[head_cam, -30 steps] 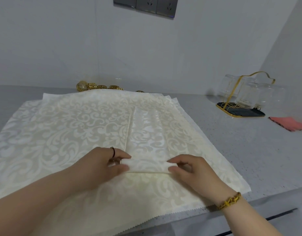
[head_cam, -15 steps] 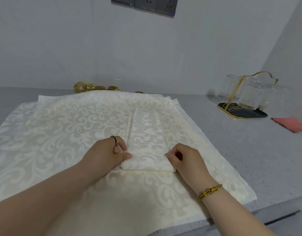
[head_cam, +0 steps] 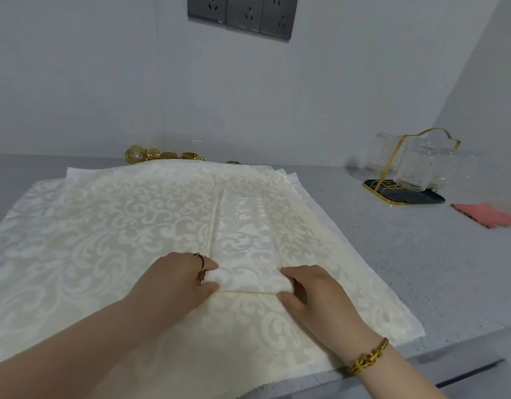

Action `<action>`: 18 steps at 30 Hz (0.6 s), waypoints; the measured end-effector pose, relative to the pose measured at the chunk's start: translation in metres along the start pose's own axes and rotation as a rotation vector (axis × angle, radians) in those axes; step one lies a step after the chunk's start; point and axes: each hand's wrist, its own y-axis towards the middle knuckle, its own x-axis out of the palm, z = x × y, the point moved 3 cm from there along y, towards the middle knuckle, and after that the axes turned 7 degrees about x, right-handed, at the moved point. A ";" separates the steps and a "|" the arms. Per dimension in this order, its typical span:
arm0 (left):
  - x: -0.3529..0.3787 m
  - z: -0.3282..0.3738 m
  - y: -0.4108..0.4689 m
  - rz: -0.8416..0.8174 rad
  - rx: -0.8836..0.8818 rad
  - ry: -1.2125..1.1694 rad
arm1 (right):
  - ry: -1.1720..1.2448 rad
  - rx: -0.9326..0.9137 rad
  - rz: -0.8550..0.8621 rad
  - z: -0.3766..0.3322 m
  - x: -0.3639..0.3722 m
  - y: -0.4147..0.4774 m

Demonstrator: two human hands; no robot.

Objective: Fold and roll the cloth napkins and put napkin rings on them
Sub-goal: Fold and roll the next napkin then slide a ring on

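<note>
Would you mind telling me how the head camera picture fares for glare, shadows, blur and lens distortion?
Head view: soft, even light, only faint shadows under the left hand and right hand; a bright sheen washes out the pattern on the folded cream damask napkin; the clear glass tumblers at the right look smeared; the right wall corner leans, a wide-angle stretch.

Soft, even, cool light; faint shadows; wide-angle bowing and slight blur at edges.

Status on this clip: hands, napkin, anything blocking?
Left hand, right hand grip the rolled end of the napkin. Mostly unrolled. Napkin rings at back, untouched. Nothing on the unrolled stretch.
</note>
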 end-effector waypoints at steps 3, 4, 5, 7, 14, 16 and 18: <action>-0.008 -0.003 -0.005 -0.124 -0.023 -0.103 | 0.089 -0.041 -0.083 0.001 -0.008 -0.003; -0.010 -0.003 -0.005 -0.179 -0.048 -0.173 | 0.129 -0.044 -0.123 0.000 -0.009 -0.002; -0.011 -0.005 -0.004 -0.217 -0.075 -0.242 | 0.160 -0.035 -0.171 0.000 -0.009 0.000; -0.013 -0.011 -0.001 -0.235 -0.153 -0.349 | 0.219 0.020 -0.266 0.000 -0.008 0.007; -0.004 -0.030 0.008 -0.052 -0.216 -0.257 | 0.457 0.253 -0.288 0.000 0.004 0.034; -0.006 -0.027 0.008 0.022 -0.199 -0.168 | 0.465 0.318 -0.231 -0.001 0.007 0.039; -0.008 -0.023 0.006 0.136 -0.127 -0.149 | 0.436 0.348 -0.143 0.001 0.010 0.042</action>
